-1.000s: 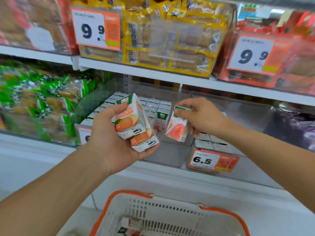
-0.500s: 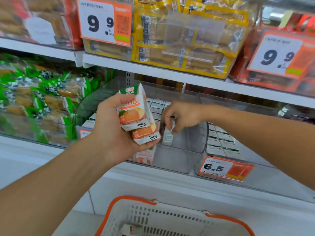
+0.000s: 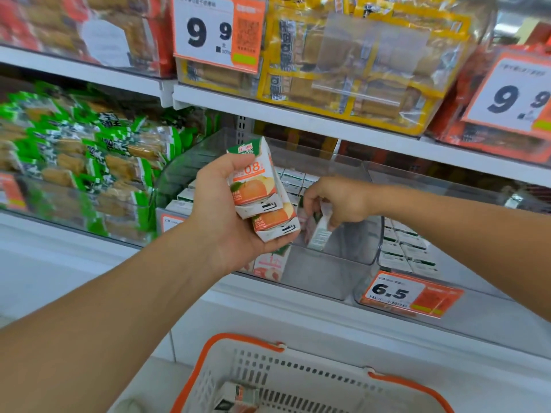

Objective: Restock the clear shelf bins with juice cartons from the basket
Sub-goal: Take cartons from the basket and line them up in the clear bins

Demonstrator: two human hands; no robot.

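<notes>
My left hand (image 3: 220, 213) grips two small orange-and-white juice cartons (image 3: 256, 189), stacked and tilted, in front of the shelf. My right hand (image 3: 340, 201) reaches down into the clear shelf bin (image 3: 351, 251) and pinches one juice carton (image 3: 319, 231), tilted, low inside the bin's front part. Rows of cartons (image 3: 292, 180) fill the back of that bin, and one pink-printed carton (image 3: 268, 263) stands at its front left. The white basket with an orange rim (image 3: 298, 380) sits below, with a carton (image 3: 238, 397) lying in it.
A second clear bin (image 3: 408, 248) with cartons and a 6.5 price tag (image 3: 408, 296) stands to the right. Green snack packs (image 3: 77, 171) fill the bin at left. The shelf above (image 3: 298, 120) carries yellow and red packs with 9.9 tags.
My right hand has moved down from the bin's top edge into the bin with its carton. My left hand has lifted slightly with its two cartons. The camera has moved closer.
</notes>
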